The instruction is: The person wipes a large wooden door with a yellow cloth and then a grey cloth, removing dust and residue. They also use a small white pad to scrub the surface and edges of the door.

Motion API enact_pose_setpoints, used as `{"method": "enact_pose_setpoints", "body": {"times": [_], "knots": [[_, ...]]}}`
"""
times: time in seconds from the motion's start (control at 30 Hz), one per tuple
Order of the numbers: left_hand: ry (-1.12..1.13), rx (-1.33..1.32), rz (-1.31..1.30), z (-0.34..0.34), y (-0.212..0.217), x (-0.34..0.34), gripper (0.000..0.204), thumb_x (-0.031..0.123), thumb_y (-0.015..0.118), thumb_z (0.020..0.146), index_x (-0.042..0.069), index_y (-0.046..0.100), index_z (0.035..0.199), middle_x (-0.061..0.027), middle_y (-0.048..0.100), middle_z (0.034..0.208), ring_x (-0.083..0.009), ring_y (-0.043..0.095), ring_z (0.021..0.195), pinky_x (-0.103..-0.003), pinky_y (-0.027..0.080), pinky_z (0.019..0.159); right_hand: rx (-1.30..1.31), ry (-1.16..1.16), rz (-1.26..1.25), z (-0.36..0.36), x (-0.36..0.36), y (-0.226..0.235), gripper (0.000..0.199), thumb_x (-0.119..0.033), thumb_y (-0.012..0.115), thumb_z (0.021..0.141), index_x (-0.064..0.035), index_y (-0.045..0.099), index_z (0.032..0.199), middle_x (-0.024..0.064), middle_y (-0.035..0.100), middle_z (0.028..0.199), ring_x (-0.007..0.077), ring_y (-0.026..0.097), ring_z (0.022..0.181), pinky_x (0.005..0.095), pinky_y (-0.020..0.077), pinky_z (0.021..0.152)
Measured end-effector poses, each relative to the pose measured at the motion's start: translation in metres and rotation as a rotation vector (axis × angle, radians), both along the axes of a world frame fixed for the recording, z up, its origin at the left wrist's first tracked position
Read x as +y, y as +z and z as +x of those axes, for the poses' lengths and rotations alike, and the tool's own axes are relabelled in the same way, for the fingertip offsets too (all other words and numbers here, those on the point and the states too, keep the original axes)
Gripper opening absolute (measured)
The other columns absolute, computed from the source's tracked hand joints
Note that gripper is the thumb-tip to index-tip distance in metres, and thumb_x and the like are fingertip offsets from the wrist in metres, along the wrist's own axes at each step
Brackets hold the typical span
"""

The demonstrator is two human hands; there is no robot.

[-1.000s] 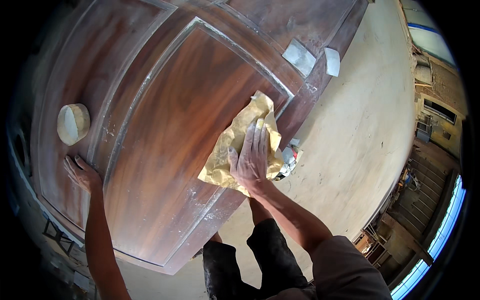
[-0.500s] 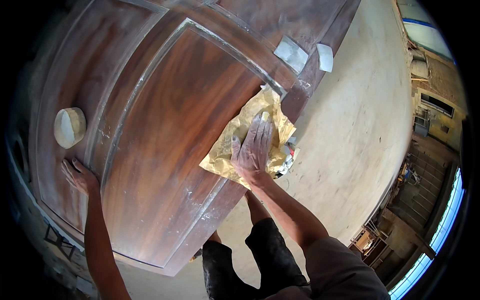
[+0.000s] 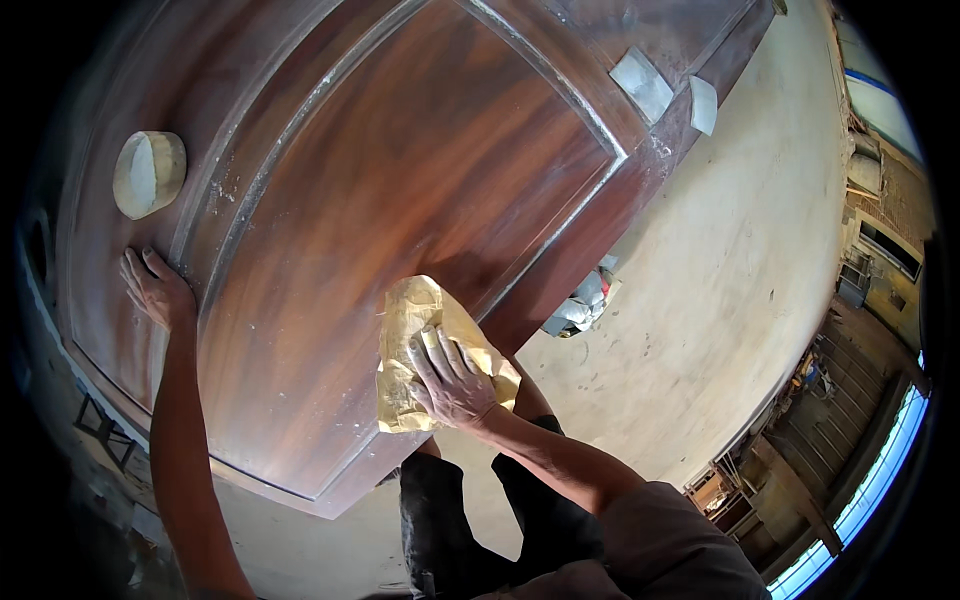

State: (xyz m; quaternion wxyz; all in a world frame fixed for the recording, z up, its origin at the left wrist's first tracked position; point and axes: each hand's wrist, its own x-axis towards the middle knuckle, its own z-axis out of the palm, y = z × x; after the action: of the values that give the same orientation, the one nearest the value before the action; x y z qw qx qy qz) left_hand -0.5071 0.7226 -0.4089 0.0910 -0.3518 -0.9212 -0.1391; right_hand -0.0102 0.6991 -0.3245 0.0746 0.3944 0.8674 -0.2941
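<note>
My right hand (image 3: pixel 455 380) presses a crumpled sheet of tan paper (image 3: pixel 405 310) onto the near right part of a dark brown wooden door (image 3: pixel 400 180). Its fingers lie close together over the paper, with pale dust on them. What is under the paper is hidden. My left hand (image 3: pixel 160 290) rests palm down, fingers stretched, on the door's left side. Just beyond that hand stands a short, round, tan thing (image 3: pixel 150 174) with a whitish face; I cannot make out its kind. Pale, dusty grooves frame the door's panels.
Two pale grey squares (image 3: pixel 642 86) (image 3: pixel 703 106), like folded abrasive sheets, lie at the door's far right. Below its right edge, a container with mixed scraps (image 3: pixel 585 302) sits on the concrete floor (image 3: pixel 740 250). My legs are close to the near edge. Clutter (image 3: pixel 720 495) lines the right side.
My right hand has slid the tan paper toward me and to the left, uncovering the panel's right corner. My left hand stays on the door. The view has shifted somewhat.
</note>
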Motion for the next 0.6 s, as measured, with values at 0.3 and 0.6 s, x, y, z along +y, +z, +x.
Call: {"method": "enact_pose_setpoints", "body": {"times": [0.3,0.6], "knots": [[0.012,0.015,0.025,-0.003,-0.008,0.002,0.064,0.047,0.038,0.107,0.000,0.048,0.150,-0.0198,0.043,0.159,-0.0346,0.033,0.150,-0.047,0.020,0.124,0.019,-0.270,0.443,0.038,0.149,-0.010,0.067,-0.035,0.048,0.103,0.0035,0.033,0.155,0.0321,0.030,0.160,0.0455,0.027,0.150,0.0569,0.0168,0.125],[-0.079,-0.236,0.106,-0.009,0.039,-0.128,0.063,0.042,0.037,0.109,-0.003,0.042,0.152,-0.0257,0.039,0.159,-0.0397,0.031,0.150,-0.050,0.023,0.124,0.105,-0.003,0.349,-0.002,0.185,-0.017,0.064,-0.038,0.051,0.100,0.0050,0.041,0.148,0.0266,0.043,0.149,0.0409,0.038,0.141,0.0506,0.0270,0.120]]}}
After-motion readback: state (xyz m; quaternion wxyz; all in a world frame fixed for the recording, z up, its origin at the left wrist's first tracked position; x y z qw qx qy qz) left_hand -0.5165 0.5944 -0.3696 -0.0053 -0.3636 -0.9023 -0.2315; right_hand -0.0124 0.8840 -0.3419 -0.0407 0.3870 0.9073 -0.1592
